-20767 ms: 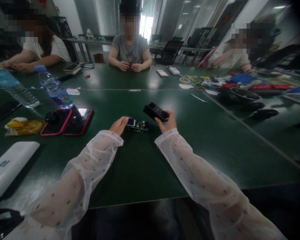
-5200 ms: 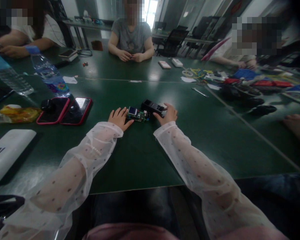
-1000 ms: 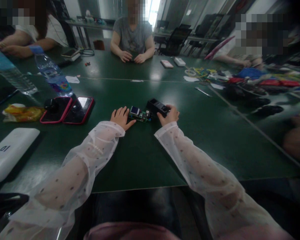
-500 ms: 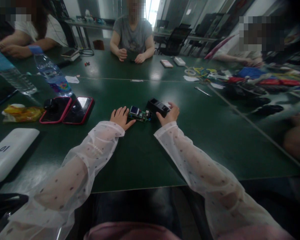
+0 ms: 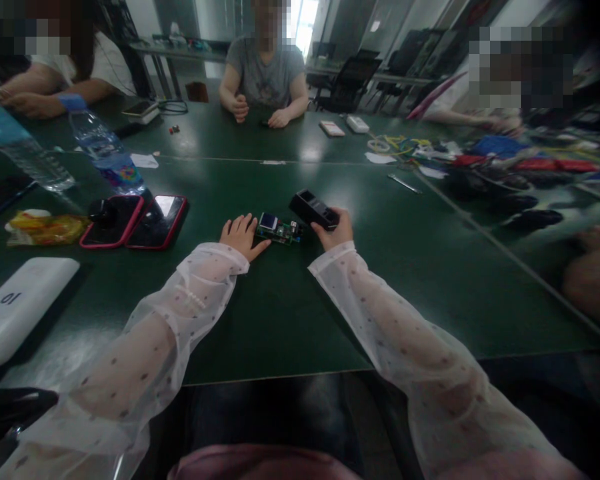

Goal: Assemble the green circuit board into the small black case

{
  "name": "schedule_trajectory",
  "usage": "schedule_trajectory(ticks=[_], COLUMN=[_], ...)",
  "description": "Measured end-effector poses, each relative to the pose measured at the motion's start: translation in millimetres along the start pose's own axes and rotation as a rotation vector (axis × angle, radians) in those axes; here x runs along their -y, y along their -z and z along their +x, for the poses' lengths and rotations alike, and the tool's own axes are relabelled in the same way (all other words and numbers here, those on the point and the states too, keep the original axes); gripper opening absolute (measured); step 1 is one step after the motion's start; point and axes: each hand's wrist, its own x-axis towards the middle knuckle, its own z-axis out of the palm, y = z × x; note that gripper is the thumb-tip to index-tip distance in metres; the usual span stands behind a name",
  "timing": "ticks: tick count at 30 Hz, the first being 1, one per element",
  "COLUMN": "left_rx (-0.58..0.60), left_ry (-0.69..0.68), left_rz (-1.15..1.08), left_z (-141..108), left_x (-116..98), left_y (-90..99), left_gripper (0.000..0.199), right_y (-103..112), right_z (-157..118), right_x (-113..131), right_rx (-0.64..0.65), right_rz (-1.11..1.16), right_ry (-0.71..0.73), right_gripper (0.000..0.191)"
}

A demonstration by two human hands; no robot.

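A green circuit board (image 5: 281, 231) with a small screen lies on the dark green table (image 5: 290, 320) in front of me. My left hand (image 5: 240, 235) rests flat at the board's left end, fingers spread, its fingertips beside or touching the edge. Just right of the board, my right hand (image 5: 336, 228) grips the near right end of a black plastic casing (image 5: 314, 208) between thumb and fingers. Cut-out openings show on the casing's upper face, and it is tilted, with its far end pointing up and left.
Left of my hands lie two red-edged phones (image 5: 157, 221), a yellow packet (image 5: 50, 228) and a white power bank (image 5: 30, 303). A water bottle (image 5: 105, 150) stands behind them. Tangled cables (image 5: 520, 160) and a metal tool (image 5: 404, 184) lie right. Several people sit around the table.
My right hand has shifted slightly left and turned the black casing, so its top face shows more and its far end sits further up and left. My left hand and the board stay put.
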Motion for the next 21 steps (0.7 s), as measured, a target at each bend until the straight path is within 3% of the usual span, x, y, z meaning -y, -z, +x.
schedule_trajectory(ticks=[2,9,21], left_rx=[-0.010,-0.035,-0.047], left_ry=[0.003,0.014,0.008], left_rz=[0.001,0.014,-0.014], left_z=[-0.5,-1.1,0.7], left_x=[-0.1,-1.0,0.3], left_y=[-1.4,-2.7,-5.6], left_gripper=[0.073,0.073,0.074], right_y=[2.5,11.7,5.4], right_z=[-1.7,-12.5,-15.5], right_x=[14.2,58.0,57.5], right_rx=[-0.040,0.089,0.337], right_rz=[0.081,0.142,0.109], right_ry=[-0.014,0.149,0.158], right_gripper=[0.061,0.060,0.059])
